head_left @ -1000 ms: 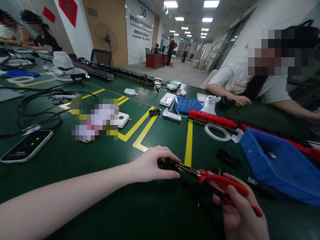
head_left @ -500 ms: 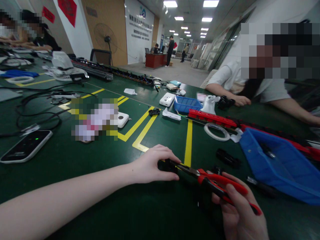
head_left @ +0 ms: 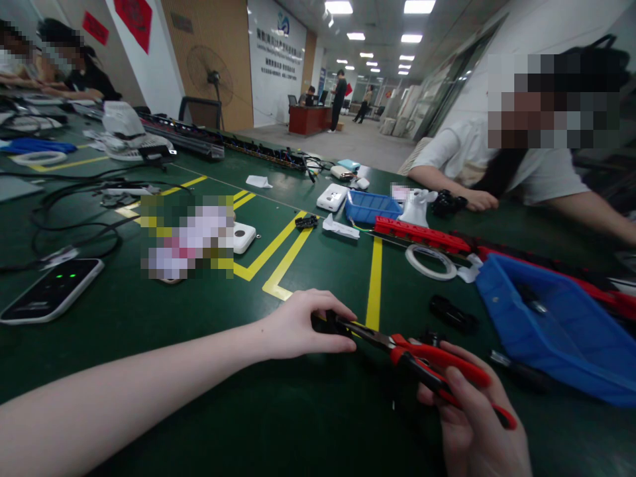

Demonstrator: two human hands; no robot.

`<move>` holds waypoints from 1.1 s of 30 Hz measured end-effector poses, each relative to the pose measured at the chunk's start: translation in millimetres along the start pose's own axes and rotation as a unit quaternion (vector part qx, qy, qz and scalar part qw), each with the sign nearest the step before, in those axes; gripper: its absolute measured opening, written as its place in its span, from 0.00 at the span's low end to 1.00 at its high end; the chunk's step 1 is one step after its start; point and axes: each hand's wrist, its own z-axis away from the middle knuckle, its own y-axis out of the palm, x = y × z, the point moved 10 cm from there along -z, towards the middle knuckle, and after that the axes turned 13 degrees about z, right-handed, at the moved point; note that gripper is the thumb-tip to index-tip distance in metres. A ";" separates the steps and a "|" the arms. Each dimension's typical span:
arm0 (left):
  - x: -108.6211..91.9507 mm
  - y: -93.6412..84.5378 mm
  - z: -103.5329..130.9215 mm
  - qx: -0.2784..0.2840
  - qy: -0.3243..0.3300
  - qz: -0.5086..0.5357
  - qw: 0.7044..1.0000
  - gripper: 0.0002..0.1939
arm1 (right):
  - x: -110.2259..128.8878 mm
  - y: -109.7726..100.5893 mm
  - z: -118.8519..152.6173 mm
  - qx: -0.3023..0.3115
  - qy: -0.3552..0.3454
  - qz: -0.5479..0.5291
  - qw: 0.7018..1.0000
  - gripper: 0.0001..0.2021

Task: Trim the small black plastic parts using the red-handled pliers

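My right hand [head_left: 481, 411] is closed around the red and black handles of a pair of long-nose pliers [head_left: 422, 361]. The pliers' tips point left and reach a small black part [head_left: 330, 324] between the thumb and fingers of my left hand [head_left: 303, 324]. That part is dark and half hidden by the fingers, so its exact kind does not show. Whether the jaws are clamped on it or only touch it, I cannot tell. Just beyond the pliers' handles lie a black cylindrical piece [head_left: 452, 313] and a dark rod with a metal end [head_left: 519, 371].
A large blue bin [head_left: 561, 338] stands at the right, near a red strip [head_left: 422, 233] and a white ring [head_left: 430, 262]. A smaller blue tray [head_left: 372, 207] is farther back. At left lies a black-screened device [head_left: 52, 290]. A co-worker's arm [head_left: 452, 185] rests across the table.
Both hands and the pliers have shifted very slightly, with the same hold. The co-worker at right has moved their head and arm a little.
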 end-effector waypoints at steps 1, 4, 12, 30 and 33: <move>-0.5 0.0 0.0 0.000 0.003 -0.003 1.000 0.19 | 0.2 0.0 0.2 0.000 -0.001 0.000 1.000 0.34; -1.9 0.2 0.0 0.001 0.011 -0.012 1.000 0.18 | 0.4 0.1 0.6 0.000 0.000 -0.003 1.000 0.35; -9.4 4.9 0.7 0.007 0.063 -0.076 0.995 0.18 | 3.9 2.3 3.3 -0.005 -0.002 0.002 1.000 0.37; -2.8 5.0 0.0 0.016 0.045 -0.083 0.995 0.19 | 6.7 2.0 5.6 -0.009 -0.013 0.025 1.000 0.37; -3.0 7.5 0.1 0.025 0.050 -0.093 0.994 0.20 | 7.0 4.1 6.0 -0.003 -0.018 0.027 0.999 0.36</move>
